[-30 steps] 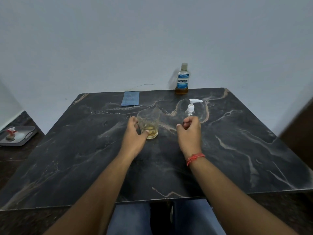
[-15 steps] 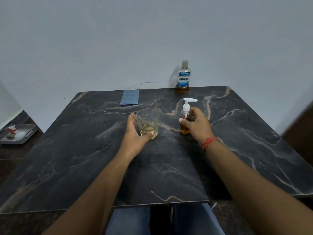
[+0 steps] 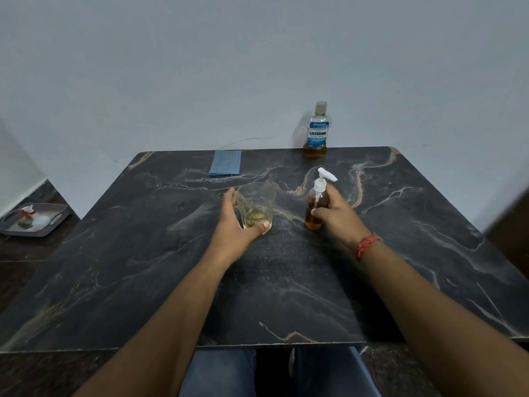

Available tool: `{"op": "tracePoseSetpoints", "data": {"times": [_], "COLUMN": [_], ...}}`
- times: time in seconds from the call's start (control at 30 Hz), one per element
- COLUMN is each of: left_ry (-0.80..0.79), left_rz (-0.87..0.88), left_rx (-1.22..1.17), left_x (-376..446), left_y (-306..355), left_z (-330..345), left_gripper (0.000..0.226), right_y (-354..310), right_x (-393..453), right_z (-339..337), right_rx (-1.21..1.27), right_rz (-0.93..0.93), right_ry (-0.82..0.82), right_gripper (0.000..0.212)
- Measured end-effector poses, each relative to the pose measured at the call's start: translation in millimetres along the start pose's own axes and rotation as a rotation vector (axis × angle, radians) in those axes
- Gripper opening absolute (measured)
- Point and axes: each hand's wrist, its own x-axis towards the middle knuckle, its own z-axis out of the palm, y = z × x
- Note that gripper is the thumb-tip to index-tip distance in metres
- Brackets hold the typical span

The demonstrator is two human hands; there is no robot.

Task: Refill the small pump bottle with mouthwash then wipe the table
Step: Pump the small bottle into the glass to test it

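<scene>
A small clear pump bottle [image 3: 313, 216] with a white pump head and amber liquid stands upright on the dark marble table [image 3: 143, 267]. My right hand [image 3: 336, 217] wraps its right side, fingers around the body. Left of it stands a clear glass [image 3: 256, 207] with a little yellowish liquid at the bottom. My left hand [image 3: 234, 224] grips that glass from the left, thumb across its front. A mouthwash bottle [image 3: 316, 130] with a blue label stands at the table's back edge against the wall. A folded blue cloth [image 3: 225, 167] lies at the back, left of centre.
A grey tray [image 3: 54, 224] holding a small object sits on the floor at the far left. A pale wall rises directly behind the table. My knees in blue jeans show below the table's near edge.
My right hand has slid from in front of the pump bottle to its right side, uncovering the amber body. The left hand stays on the glass.
</scene>
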Motion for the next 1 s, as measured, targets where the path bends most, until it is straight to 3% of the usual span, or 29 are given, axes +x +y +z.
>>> {"op": "tracePoseSetpoints", "data": {"times": [0.13,0.43,0.53,0.67,0.83,1.0], "left_ry": [0.008,-0.026,-0.035,-0.039,-0.041,-0.024], "left_rz": [-0.009,-0.003,-0.002,0.000,0.012,0.029], "left_rx": [0.013,0.024,0.017,0.013,-0.001,0.017], "left_x": [1.4,3.3,6.3,12.8,20.6,25.3], "left_y": [-3.2,-1.7,-0.6,-2.3,-7.2,-13.4], "left_z": [-1.9,2.7,3.4,3.0,1.1,-0.5], "left_gripper": [0.107,0.104,0.103,0.096,0.093,0.095], "right_y": [2.4,-0.5,-7.4,-14.8,-23.1,-30.7], "right_x": [-1.1,11.8,12.5,13.6,13.4,15.5], "right_z": [-6.7,11.1,16.6,22.6,24.9,24.0], "right_rx": [-0.069,-0.363,-0.374,-0.369,-0.367,-0.527], "right_rz": [-0.046,-0.185,-0.237,-0.275,-0.312,-0.403], "right_ry": [-0.004,0.234,0.195,0.096,0.051,-0.050], "right_gripper": [0.045,0.051,0.051,0.071,0.067,0.068]}}
